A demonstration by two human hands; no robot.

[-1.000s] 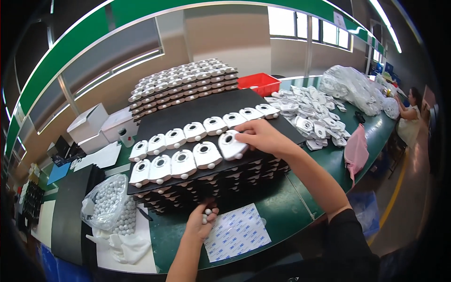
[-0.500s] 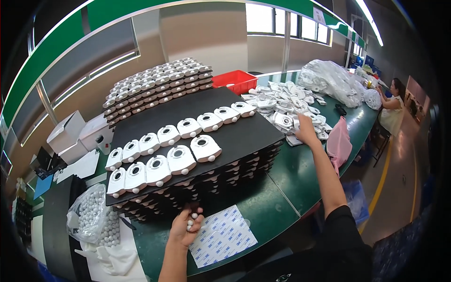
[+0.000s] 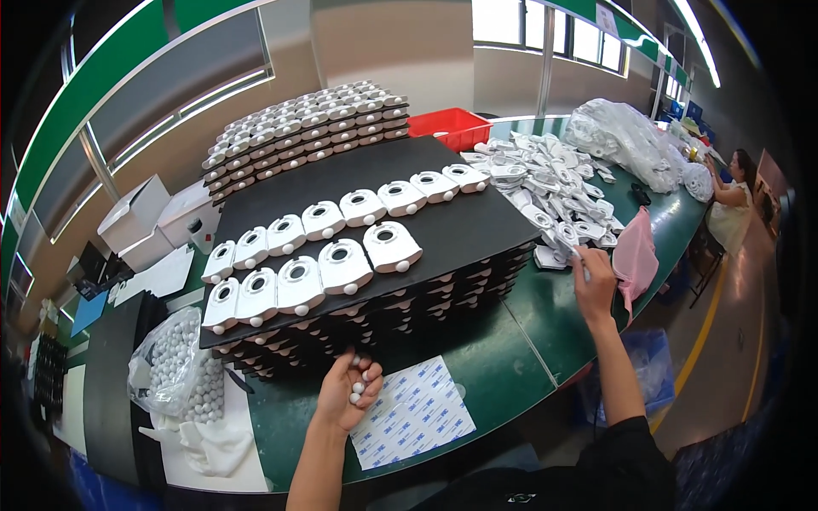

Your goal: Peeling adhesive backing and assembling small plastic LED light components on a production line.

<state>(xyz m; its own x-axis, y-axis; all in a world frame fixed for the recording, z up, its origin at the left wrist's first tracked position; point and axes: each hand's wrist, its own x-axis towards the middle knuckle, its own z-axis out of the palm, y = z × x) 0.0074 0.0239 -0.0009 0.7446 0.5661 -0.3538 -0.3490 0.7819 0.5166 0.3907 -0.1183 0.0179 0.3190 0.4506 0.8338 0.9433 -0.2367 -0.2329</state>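
Note:
My left hand (image 3: 342,399), palm up at the front of the bench, is curled around several small white balls (image 3: 356,388). My right hand (image 3: 594,285) is at the near edge of a loose pile of white plastic housings (image 3: 545,175), its fingers pinching one white housing (image 3: 564,242). More white housings (image 3: 345,266) with round dark-ringed holes stand in two rows on a black board (image 3: 452,226), the nearer row shorter. Each shows a white ball at its near end. The board tops a stack of similar loaded boards, just beyond my left hand.
A printed white sheet (image 3: 415,415) lies by my left hand. Bagged white balls (image 3: 175,362) and a white glove (image 3: 209,447) are at left. Behind are stacked boards (image 3: 307,128) and a red bin (image 3: 450,128). Pink cloth (image 3: 636,260) lies at right; another person (image 3: 731,196) sits farther off.
My right hand has drawn back toward me from the pile, now with a housing in its fingers. My left hand still holds the balls. The view has shifted slightly.

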